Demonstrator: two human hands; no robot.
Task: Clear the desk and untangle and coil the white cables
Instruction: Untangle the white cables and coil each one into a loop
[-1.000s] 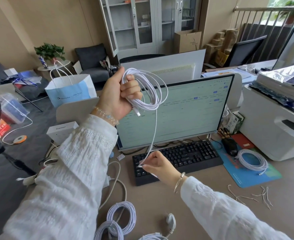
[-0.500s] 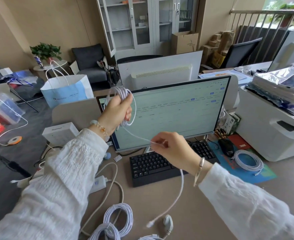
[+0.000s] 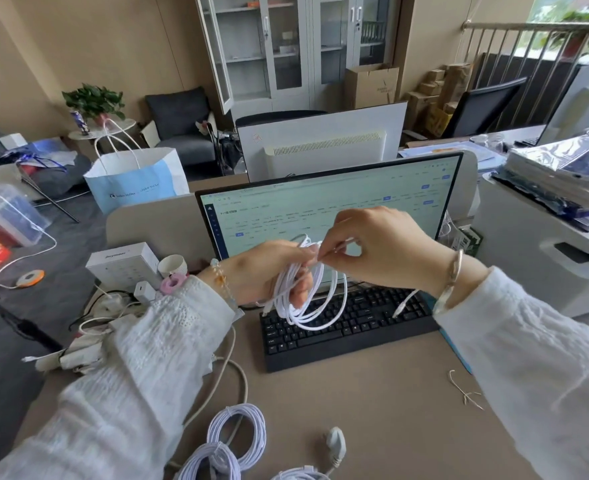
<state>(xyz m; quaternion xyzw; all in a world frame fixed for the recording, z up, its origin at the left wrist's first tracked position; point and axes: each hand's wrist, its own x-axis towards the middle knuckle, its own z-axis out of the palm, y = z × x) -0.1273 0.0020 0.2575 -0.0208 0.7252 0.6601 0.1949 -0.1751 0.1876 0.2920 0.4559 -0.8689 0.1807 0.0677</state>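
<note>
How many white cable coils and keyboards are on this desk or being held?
White cable coil in the left hand: 1
White cable coils lying on the desk: 3
Black keyboard: 1
Total: 5

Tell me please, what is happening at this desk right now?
A person is coiling a white cable above the black keyboard. The left hand grips the gathered loops, and the right hand pinches the strand at the top of the coil; a loose end with a plug hangs below that wrist. Several finished white coils lie on the desk near the front edge.
</note>
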